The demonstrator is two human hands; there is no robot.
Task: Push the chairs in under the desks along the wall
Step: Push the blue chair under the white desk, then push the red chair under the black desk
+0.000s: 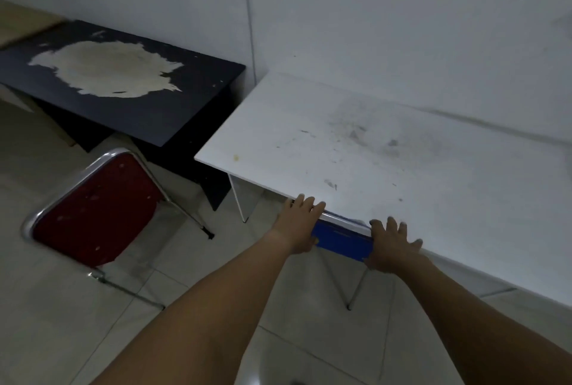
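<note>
A blue chair (342,240) with a chrome frame sits tucked under the front edge of the white desk (387,149); only its backrest and thin metal legs show. My left hand (298,223) grips the left end of the backrest's top rail. On the right end rests my right hand (391,243), fingers spread and reaching onto the desk edge. A red chair (96,208) with a chrome frame stands out on the floor to the left, in front of the dark desk (192,96), and neither hand touches it.
Both desks stand against a grey wall (371,13). The dark desk's top has a large worn pale patch. A beige desk corner (21,22) shows at far left. The floor is pale tile (46,322).
</note>
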